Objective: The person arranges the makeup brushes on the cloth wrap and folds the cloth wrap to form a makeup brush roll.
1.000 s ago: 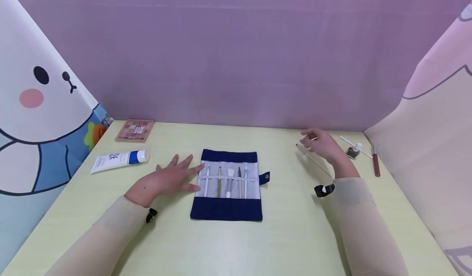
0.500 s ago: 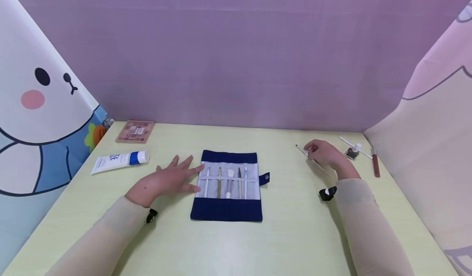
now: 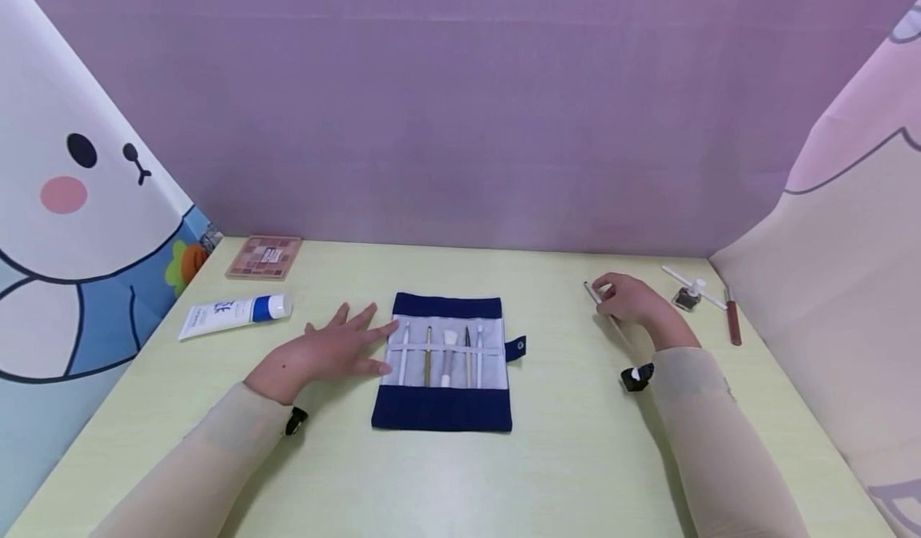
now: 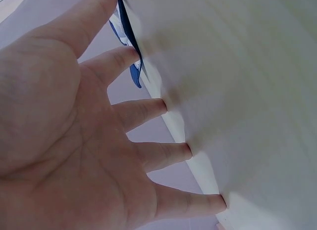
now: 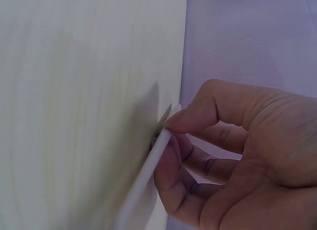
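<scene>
In the head view the left hand is lying flat on the worktop, fingers straight and spread, gripping nothing; its fingertips are touching the left edge of the brush roll, which is lying unrolled just to that hand's right. Five brushes are sitting under the roll's strap. The right hand is resting well to the right of the roll, fingers curled, pinching a thin white brush whose dark tip is sticking out beyond the fingers on the far side. Past this hand, toward the right wall, a small bottle, a white stick and a red-brown pen are lying. Beyond the left hand, a tube and a palette are lying.

In the left wrist view the left hand is showing an open palm, all fingertips pressing on the worktop, with the blue edge of the roll by the upper fingers.

In the right wrist view the right hand is pinching the brush between thumb and curled fingers, the handle lying against the worktop.
</scene>
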Available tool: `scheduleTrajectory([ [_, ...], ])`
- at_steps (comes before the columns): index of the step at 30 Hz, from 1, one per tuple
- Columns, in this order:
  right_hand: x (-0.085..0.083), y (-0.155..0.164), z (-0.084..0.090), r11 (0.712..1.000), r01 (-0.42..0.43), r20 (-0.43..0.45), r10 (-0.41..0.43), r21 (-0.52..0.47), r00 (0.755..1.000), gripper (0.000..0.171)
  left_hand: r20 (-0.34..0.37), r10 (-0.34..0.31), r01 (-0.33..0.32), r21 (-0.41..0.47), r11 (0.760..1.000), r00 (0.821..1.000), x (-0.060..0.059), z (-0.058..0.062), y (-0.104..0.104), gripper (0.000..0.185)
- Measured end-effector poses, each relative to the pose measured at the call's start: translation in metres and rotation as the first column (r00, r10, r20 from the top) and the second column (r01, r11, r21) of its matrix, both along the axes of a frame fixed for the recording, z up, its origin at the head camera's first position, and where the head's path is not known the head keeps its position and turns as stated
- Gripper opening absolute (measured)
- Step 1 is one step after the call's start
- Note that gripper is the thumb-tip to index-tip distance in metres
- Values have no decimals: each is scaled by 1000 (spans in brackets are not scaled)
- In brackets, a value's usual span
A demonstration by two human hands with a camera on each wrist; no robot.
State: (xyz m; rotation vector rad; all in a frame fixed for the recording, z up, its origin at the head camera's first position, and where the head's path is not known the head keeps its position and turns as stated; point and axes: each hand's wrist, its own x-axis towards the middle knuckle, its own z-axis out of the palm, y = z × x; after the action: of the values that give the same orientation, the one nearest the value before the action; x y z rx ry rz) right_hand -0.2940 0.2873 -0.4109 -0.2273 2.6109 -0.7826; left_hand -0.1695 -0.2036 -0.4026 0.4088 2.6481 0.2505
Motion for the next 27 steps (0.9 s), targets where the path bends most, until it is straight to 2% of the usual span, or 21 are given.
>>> scheduleTrajectory([
  [7,3,-4,2,1000,-3,4,3,-1,1000,63,6,2,-2,6,1000,1000,0,-1,0,81],
  [16,4,-19,7,999,-33,-57,33,1,998,60,8,7,-7,5,1000,1000,-1,0,0,81],
  [22,7,-36,13,998,-27,-76,23,-54,997,57,3,0,0,4,1000,1000,-1,-2,-1,81],
  [27,10,-53,24,985,-33,-92,18,-167,996,53,2,-3,3,-2,1000,1000,-1,-2,-1,81],
])
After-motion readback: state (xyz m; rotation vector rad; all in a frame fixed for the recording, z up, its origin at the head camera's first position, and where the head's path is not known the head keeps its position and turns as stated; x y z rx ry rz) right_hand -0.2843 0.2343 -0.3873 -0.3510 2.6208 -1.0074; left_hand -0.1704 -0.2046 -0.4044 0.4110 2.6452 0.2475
